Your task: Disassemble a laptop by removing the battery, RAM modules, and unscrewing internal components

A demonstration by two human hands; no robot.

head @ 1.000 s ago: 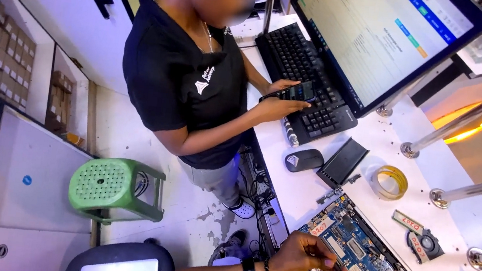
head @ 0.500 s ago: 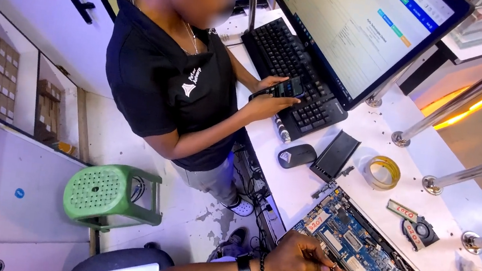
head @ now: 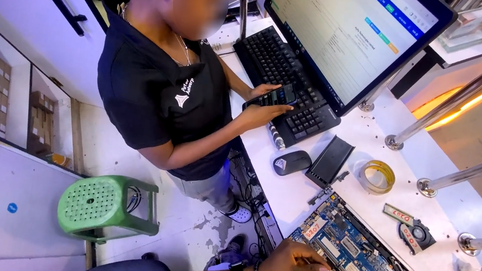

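1 open laptop board point(head: 361, 254), 1 keyboard point(head: 287, 80), 1 monitor point(head: 351, 32), 1 mouse point(head: 291, 162), 2 tape rolls point(head: 377, 176), 1 green stool point(head: 100, 205), 1 fan point(head: 418, 236).
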